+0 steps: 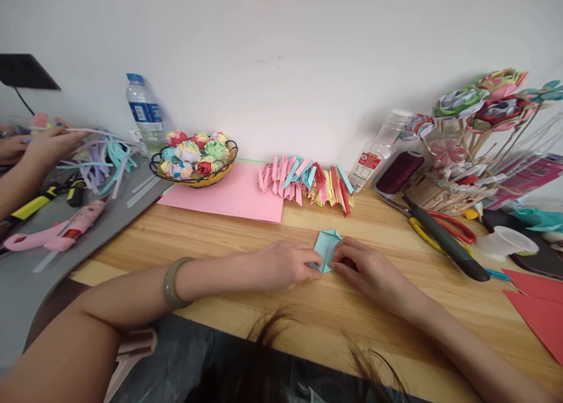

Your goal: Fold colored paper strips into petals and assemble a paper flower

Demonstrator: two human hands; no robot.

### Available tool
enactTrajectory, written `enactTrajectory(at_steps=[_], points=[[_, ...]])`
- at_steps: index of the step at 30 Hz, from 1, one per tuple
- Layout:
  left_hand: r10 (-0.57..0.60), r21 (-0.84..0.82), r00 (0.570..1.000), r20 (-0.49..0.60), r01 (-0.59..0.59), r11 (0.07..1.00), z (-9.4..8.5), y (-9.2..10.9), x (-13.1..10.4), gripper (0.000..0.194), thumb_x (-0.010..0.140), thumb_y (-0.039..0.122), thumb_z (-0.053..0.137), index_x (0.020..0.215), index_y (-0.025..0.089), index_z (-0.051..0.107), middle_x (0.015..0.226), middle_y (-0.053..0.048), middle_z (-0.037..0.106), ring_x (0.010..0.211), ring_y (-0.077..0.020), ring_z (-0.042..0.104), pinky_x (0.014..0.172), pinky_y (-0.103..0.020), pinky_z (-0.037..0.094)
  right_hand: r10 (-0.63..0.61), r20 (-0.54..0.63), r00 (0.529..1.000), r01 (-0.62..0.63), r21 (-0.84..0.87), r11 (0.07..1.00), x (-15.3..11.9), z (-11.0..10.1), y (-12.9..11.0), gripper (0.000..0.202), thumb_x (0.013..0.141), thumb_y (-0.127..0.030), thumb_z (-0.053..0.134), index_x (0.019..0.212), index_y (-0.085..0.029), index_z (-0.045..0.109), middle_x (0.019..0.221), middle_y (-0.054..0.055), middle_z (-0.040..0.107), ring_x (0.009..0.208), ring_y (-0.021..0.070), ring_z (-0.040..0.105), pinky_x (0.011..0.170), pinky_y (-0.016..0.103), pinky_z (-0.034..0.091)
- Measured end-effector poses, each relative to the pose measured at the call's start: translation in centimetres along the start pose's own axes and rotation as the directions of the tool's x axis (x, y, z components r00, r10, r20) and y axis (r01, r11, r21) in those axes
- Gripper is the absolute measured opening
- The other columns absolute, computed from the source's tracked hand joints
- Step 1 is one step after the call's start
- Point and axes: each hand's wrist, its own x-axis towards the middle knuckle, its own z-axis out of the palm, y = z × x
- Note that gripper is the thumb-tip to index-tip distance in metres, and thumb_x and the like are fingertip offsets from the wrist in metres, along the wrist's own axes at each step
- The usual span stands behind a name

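A wood-grained tabletop (145, 256) is set against a white wall. Toward its back, pink paper sheets (237, 200) are laid flat, and on them a yellow basket (206, 181) with a dark looped rim is placed, filled with multicoloured paper flowers (215, 151). To the basket's right, folded paper strips (308, 180) in pink, blue, yellow and red are bunched in a row. Behind the basket a blue-capped water bottle (147, 112) is stood near the wall. The left hand (284, 265) and right hand (365, 268) are held low over the wood, facing each other. Smallest, a light-blue folded paper (326, 247) is kept between them, in front of the strips; its left side is pinched by the left fingertips, its lower right edge by the right thumb and fingers.
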Motion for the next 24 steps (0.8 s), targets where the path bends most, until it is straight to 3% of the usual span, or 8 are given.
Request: enactTrajectory(at_steps=[8, 12, 17, 20, 24], points=[[-0.023, -0.036, 1.0, -0.007, 0.023, 0.999, 0.4, -0.3, -0.2, 0.022, 0.087, 0.015, 0.042, 0.09, 0.017, 0.064, 0.093, -0.002, 0.063, 0.082, -0.013, 0.054, 0.074, -0.024, 0.042, 0.008, -0.01, 1.0, -0.008, -0.043, 0.999, 0.3, -0.1, -0.2, 0.013, 0.083, -0.017, 0.047, 0.072, -0.018, 0.053, 0.074, 0.002, 0.053, 0.066, 0.0134, 0.05, 0.06, 0.025, 0.039], [-0.052, -0.032, 0.999, 0.015, 0.053, 0.998, 0.3, -0.1, -0.1, 0.027, 0.088, 0.014, 0.038, 0.105, 0.016, 0.059, 0.092, -0.003, 0.062, 0.085, -0.0134, 0.053, 0.074, -0.023, 0.042, 0.024, -0.005, 1.0, -0.024, -0.054, 0.998, 0.3, 0.1, -0.2, 0.013, 0.083, -0.017, 0.047, 0.071, -0.018, 0.053, 0.074, 0.002, 0.052, 0.066, 0.0131, 0.05, 0.06, 0.025, 0.039], [-0.129, -0.018, 0.99, 0.062, 0.131, 0.991, 0.0, 0.4, 0.3, 0.028, 0.092, 0.028, 0.035, 0.098, 0.015, 0.059, 0.087, -0.003, 0.057, 0.079, -0.0125, 0.052, 0.069, -0.022, 0.041, 0.046, -0.021, 0.999, -0.049, -0.15, 0.988, 0.0, 0.1, -0.1, 0.007, 0.083, -0.018, 0.046, 0.08, -0.018, 0.053, 0.083, 0.004, 0.053, 0.066, 0.0132, 0.051, 0.057, 0.025, 0.04], [-0.081, 0.063, 0.996, 0.037, 0.079, 0.995, 0.0, 0.1, 0.3, 0.028, 0.092, 0.027, 0.034, 0.092, 0.015, 0.06, 0.084, -0.002, 0.058, 0.078, -0.0125, 0.052, 0.067, -0.023, 0.04, -0.105, -0.017, 0.994, 0.1, -0.204, 0.974, -0.3, -0.5, 0.2, 0.016, 0.084, -0.015, 0.041, 0.088, -0.019, 0.056, 0.091, 0.006, 0.054, 0.074, 0.0151, 0.052, 0.062, 0.027, 0.041], [0.033, 0.251, 0.999, -0.024, -0.026, 0.968, -0.1, -0.8, 0.1, 0.024, 0.09, 0.023, 0.038, 0.083, 0.016, 0.06, 0.084, -0.003, 0.058, 0.085, -0.0162, 0.05, 0.072, -0.028, 0.039, -0.355, 0.062, 0.933, 0.359, -0.223, 0.906, -0.8, -1.2, 0.2, 0.027, 0.083, -0.011, 0.039, 0.095, -0.019, 0.062, 0.089, 0.008, 0.059, 0.084, 0.0188, 0.051, 0.072, 0.035, 0.042]])
